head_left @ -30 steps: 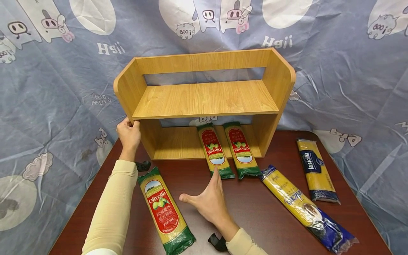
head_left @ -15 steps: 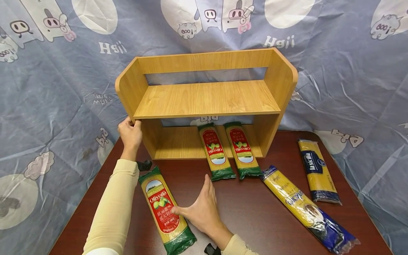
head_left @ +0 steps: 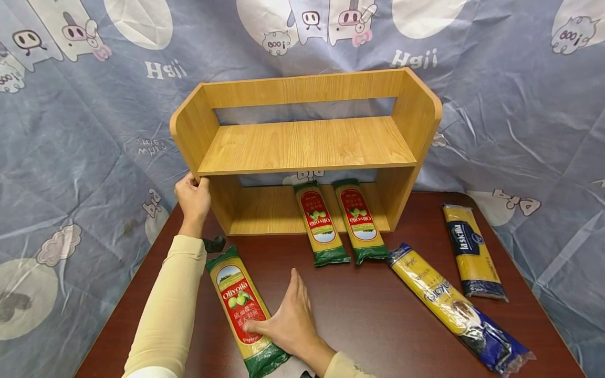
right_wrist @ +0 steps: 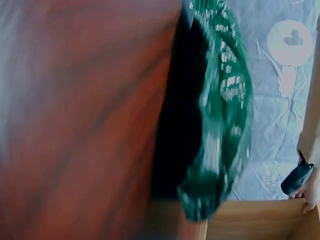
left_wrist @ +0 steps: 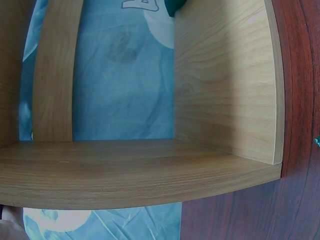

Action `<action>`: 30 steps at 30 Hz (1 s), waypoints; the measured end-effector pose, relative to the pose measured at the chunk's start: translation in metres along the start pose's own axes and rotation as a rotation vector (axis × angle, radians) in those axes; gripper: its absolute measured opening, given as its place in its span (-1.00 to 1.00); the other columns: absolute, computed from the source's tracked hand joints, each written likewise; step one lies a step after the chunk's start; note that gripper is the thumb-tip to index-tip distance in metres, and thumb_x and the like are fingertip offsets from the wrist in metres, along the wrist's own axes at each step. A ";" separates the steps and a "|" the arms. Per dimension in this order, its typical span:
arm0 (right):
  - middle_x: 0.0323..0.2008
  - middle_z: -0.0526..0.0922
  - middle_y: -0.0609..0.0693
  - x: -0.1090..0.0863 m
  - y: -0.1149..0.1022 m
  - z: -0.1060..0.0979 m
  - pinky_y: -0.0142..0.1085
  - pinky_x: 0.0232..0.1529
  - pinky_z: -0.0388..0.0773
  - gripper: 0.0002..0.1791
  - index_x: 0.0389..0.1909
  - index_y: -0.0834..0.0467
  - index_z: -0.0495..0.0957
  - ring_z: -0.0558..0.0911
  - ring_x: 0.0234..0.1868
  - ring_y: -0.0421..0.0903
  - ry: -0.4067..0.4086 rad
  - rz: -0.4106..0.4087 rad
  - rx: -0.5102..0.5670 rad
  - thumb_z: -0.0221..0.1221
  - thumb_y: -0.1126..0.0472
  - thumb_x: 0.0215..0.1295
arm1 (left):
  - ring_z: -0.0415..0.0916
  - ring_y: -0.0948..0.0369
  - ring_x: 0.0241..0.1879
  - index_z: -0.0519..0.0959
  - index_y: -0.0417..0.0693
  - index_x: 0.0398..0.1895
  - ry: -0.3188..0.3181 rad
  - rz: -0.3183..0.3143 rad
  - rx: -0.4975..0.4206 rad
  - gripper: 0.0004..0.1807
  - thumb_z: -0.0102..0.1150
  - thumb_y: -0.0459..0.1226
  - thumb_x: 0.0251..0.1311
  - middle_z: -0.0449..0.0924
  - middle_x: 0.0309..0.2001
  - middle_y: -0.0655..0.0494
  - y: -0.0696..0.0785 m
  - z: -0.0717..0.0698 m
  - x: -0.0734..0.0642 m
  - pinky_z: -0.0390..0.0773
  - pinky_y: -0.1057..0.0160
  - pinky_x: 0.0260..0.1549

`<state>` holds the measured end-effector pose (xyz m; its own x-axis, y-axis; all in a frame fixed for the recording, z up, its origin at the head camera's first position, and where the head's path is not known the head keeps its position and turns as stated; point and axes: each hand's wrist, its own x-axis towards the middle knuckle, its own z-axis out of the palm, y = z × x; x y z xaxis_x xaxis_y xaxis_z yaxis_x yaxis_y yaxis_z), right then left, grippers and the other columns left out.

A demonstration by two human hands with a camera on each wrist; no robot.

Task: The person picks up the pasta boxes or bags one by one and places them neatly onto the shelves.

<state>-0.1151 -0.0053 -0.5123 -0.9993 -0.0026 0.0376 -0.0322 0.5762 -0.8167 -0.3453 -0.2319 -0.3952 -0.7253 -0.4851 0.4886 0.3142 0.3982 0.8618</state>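
My left hand [head_left: 193, 202] grips the left side panel of a two-tier wooden shelf [head_left: 307, 144], thumb at the front edge and the other fingers partly hidden behind it. Over the lower part of a green-ended Olivoilà spaghetti pack [head_left: 238, 304] hovers my right hand [head_left: 288, 320], thumb spread wide from straight fingers, holding nothing. That pack lies slanted on the table, near my left forearm. In the right wrist view the pack's shiny green end [right_wrist: 225, 115] shows blurred. The left wrist view looks along the shelf's inside boards [left_wrist: 225, 80].
Two more Olivoilà packs [head_left: 321, 223] [head_left: 361, 220] lean out of the shelf's lower tier onto the table. A blue-and-yellow spaghetti pack [head_left: 454, 310] and a La Sicilia pack [head_left: 474, 252] lie at the right. Behind the shelf hangs a patterned blue cloth [head_left: 510, 105].
My right hand has moved left and slightly down, from below the leaning packs to over the pack on the left. The left hand keeps its grip on the shelf.
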 end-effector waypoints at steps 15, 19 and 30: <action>0.50 0.14 0.29 -0.006 0.004 0.016 0.22 0.36 0.21 0.73 0.58 0.30 -0.06 0.21 0.46 0.25 -0.034 -0.004 -0.050 0.51 -0.57 -0.56 | 0.52 0.34 -0.49 0.75 -0.24 -0.14 -0.016 0.000 -0.014 -0.79 0.15 -0.39 0.31 0.70 -0.37 -0.08 0.000 -0.001 0.000 0.38 0.44 -0.62; 0.50 0.15 0.29 -0.007 0.007 0.019 0.23 0.36 0.21 0.74 0.58 0.30 -0.05 0.21 0.46 0.25 -0.040 -0.004 -0.064 0.49 -0.60 -0.58 | 0.51 0.34 -0.49 0.75 -0.23 -0.12 -0.020 -0.001 -0.008 -0.78 0.15 -0.38 0.31 0.70 -0.38 -0.05 -0.001 -0.001 0.001 0.37 0.44 -0.62; 0.52 0.13 0.25 -0.005 0.010 0.032 0.16 0.40 0.17 0.76 0.58 0.29 -0.05 0.18 0.48 0.23 -0.039 -0.059 -0.155 0.47 -0.64 -0.63 | 0.54 0.30 -0.46 0.75 -0.24 -0.13 -0.022 -0.004 -0.018 -0.78 0.14 -0.38 0.32 0.72 -0.32 -0.16 -0.004 -0.001 0.002 0.42 0.45 -0.58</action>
<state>-0.1107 -0.0257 -0.5389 -0.9958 -0.0706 0.0580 -0.0908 0.6932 -0.7150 -0.3474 -0.2353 -0.3972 -0.7402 -0.4691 0.4817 0.3219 0.3818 0.8664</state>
